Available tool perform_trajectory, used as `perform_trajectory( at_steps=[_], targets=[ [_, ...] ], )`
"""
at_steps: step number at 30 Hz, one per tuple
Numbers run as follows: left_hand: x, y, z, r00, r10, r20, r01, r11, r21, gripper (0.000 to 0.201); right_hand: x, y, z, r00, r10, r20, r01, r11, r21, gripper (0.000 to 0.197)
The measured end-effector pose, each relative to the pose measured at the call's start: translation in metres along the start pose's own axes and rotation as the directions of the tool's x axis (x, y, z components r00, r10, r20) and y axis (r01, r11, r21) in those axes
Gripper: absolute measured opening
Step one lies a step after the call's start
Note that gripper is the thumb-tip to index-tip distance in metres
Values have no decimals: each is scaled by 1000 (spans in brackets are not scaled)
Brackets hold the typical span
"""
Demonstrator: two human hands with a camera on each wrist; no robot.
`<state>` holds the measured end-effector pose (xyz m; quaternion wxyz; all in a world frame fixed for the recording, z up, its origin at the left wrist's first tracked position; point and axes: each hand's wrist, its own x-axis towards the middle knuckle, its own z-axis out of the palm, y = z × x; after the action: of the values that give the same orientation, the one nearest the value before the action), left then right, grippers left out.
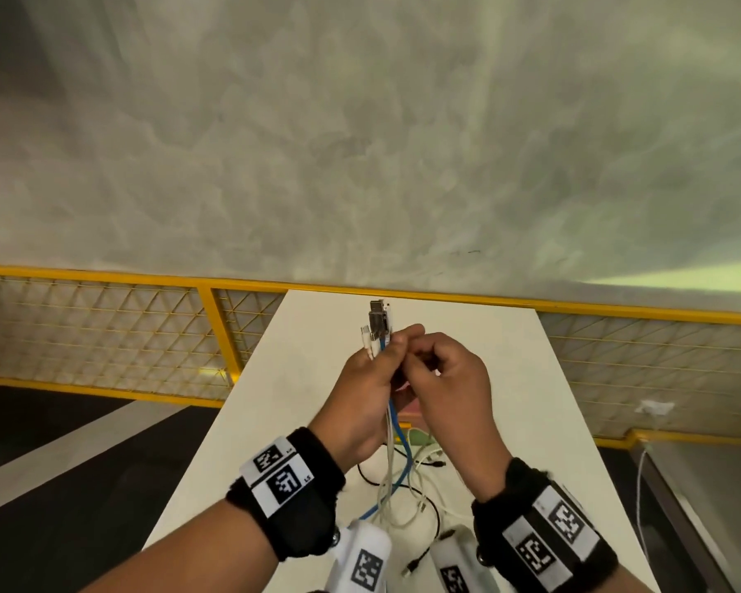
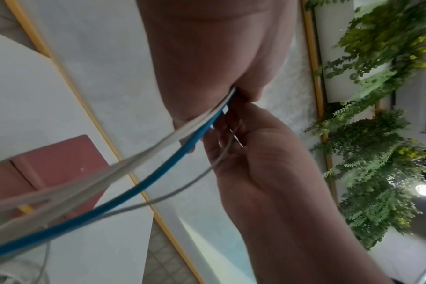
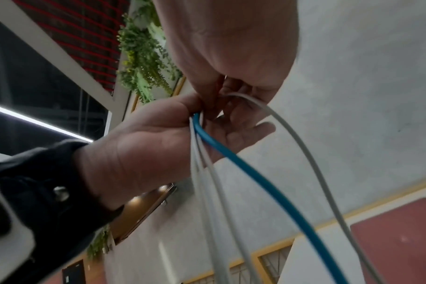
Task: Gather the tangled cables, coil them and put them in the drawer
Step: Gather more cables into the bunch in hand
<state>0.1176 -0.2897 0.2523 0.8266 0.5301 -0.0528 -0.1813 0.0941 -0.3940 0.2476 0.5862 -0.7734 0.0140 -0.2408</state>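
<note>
My left hand (image 1: pixel 381 361) is raised above the white table (image 1: pixel 510 378) and grips a bundle of cables, one blue cable (image 1: pixel 396 425) and a few white ones. Their plugs (image 1: pixel 377 325) stick up out of the fist. Right beside it, my right hand (image 1: pixel 424 357) pinches a thin white cable (image 3: pixel 304 153) that loops down. In the left wrist view the blue cable (image 2: pixel 158 173) runs from my left palm (image 2: pixel 207 57) past the right hand (image 2: pixel 255 153). The held cables hang into a loose tangle (image 1: pixel 411 490) of white and black cables on the table.
A reddish-pink box-like thing (image 2: pixel 49 163) lies on the table under the hands, mostly hidden in the head view. A yellow mesh railing (image 1: pixel 103 327) runs behind the table, before a grey wall. Another white cable (image 1: pixel 640 485) hangs beside a grey surface at the right.
</note>
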Motion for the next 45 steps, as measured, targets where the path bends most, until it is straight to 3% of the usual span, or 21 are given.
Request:
perform_trajectory(
  at_steps=[3,5,7,8,9,11,13,16,18,21,24,25,26,27,29,31,33,35,39,42,45],
  targets=[
    [1,5,-5,1000,-7,5,7,1000,15,34,-3,2,-4,994,-87,70,95,989,-116,16],
    [4,9,-7,1000,17,-22,-18,1000,-6,35,-9,7,-7,995,-72,69,81,988,-129,17],
    [7,14,-11,998,41,-51,-42,999,-16,35,-17,16,-13,995,104,-1,-104,995,-9,15],
    [8,17,-14,997,51,-57,-52,998,-24,35,-20,23,-16,970,243,-4,-242,968,73,23],
    [8,19,-17,997,58,-55,-60,998,-35,35,-23,30,-16,915,399,53,-402,906,128,32],
    [5,19,-18,998,54,-18,-55,997,-45,34,-32,40,-11,731,626,271,-676,719,163,46],
    [-1,15,-16,999,23,39,-21,999,-37,34,-35,44,-1,602,672,431,-796,550,253,53],
    [-17,2,-18,989,-91,120,86,995,43,34,-20,42,2,575,628,524,-809,342,478,40],
    [-30,-9,-32,963,-220,155,195,967,162,33,-4,41,-5,568,639,519,-770,188,610,32],
    [-54,-33,-77,890,-426,165,340,859,384,31,16,50,-25,536,743,401,-735,176,655,29],
    [-84,-45,-128,754,-656,38,441,548,711,32,29,55,-50,568,759,318,-656,184,732,32],
    [-93,-44,-139,718,-696,3,454,472,756,32,30,55,-56,572,764,297,-635,184,750,33],
    [-99,-41,-145,709,-705,-11,473,464,749,31,30,56,-61,576,766,286,-636,199,746,33],
    [-101,-36,-146,742,-670,-20,485,516,706,31,27,55,-62,580,764,283,-650,225,726,33],
    [-93,-24,-132,869,-489,-77,449,713,538,33,16,51,-55,592,745,308,-706,294,644,32],
    [-77,-14,-106,967,-222,-124,254,858,446,31,-1,44,-39,593,709,381,-763,343,548,30],
    [-61,-8,-74,997,8,-75,28,883,468,17,-16,38,-22,576,672,465,-802,353,482,29],
    [-52,-12,-43,994,110,2,-96,857,506,6,-27,33,-7,566,630,532,-819,355,450,30],
    [-39,-38,-18,988,153,19,-137,815,564,14,-30,25,-2,551,569,610,-823,249,511,38],
    [-37,-40,-18,999,42,16,-45,874,484,15,-31,33,-10,538,567,624,-840,298,453,39],
    [-43,-36,-29,986,-121,118,33,823,568,17,-29,40,-16,497,608,620,-866,304,396,32]
  ],
)
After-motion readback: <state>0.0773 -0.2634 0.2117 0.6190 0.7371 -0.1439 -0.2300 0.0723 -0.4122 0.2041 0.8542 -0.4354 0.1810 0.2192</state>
